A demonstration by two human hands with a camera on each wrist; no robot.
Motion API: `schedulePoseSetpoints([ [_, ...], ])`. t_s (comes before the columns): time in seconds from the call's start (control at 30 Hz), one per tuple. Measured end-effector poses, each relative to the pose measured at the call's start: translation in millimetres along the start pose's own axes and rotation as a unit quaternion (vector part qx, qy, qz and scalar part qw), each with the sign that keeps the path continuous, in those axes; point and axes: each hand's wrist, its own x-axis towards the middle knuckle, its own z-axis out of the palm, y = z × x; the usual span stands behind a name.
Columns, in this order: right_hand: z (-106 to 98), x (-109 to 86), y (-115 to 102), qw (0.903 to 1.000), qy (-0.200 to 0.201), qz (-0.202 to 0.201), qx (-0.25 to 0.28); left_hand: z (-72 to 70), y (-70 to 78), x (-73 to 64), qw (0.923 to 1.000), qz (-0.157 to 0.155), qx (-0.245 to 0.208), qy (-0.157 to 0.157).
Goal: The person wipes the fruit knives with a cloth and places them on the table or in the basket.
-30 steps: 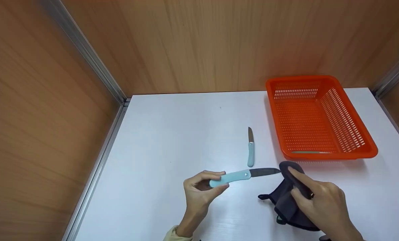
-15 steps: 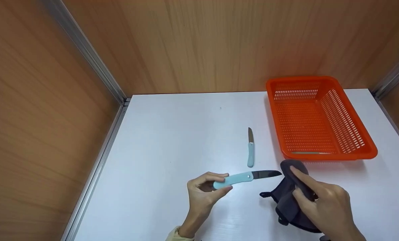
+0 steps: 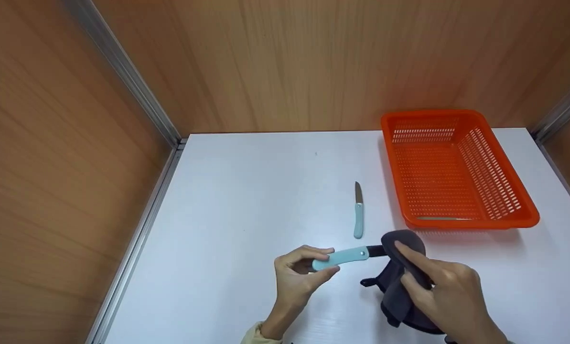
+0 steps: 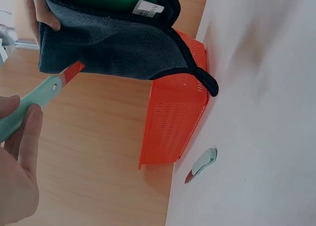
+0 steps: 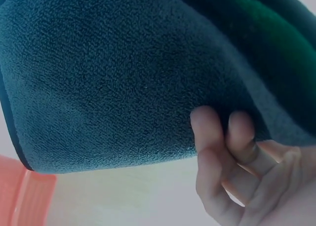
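My left hand (image 3: 296, 274) pinches the light-blue handle of a folding knife (image 3: 341, 257), its blade unfolded and pointing right. The outer part of that blade is hidden by a dark grey cloth (image 3: 399, 296), which my right hand (image 3: 449, 291) pinches between thumb and fingers. In the left wrist view the blade (image 4: 71, 71) meets the cloth's lower edge, and a green side with a white label (image 4: 148, 8) shows at the top. The right wrist view has the fingers (image 5: 207, 127) pressed into the folded cloth. A second light-blue knife (image 3: 359, 220) lies unfolded on the table, beyond the held one.
An orange perforated basket (image 3: 461, 223) stands at the back right of the white table (image 3: 246, 191). Inside it, along the near wall, lies a thin light-green item with a pale tip (image 3: 437, 218). Wooden panels (image 3: 313, 67) enclose the back and sides.
The cloth in my right hand has moved left, onto the blade, which earlier showed up to its tip. My left hand has shifted slightly right with the knife.
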Motion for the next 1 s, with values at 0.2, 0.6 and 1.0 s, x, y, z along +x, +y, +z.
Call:
schedulePoseSetpoints([
  [0.2,7,1.0,-8,0.9988,-0.042,-0.004,-0.026,2.0,0.9,0.1,0.9997,0.02,-0.015,-0.003],
  [0.6,11,-0.5,-16,0.9942,-0.093,0.029,-0.046,2.0,4.3,-0.4,0.9977,0.051,-0.045,-0.001],
  [1.0,10,-1.2,-13,0.9934,-0.092,0.04,-0.056,-2.4,5.0,-0.9,0.9984,0.025,-0.051,-0.002],
])
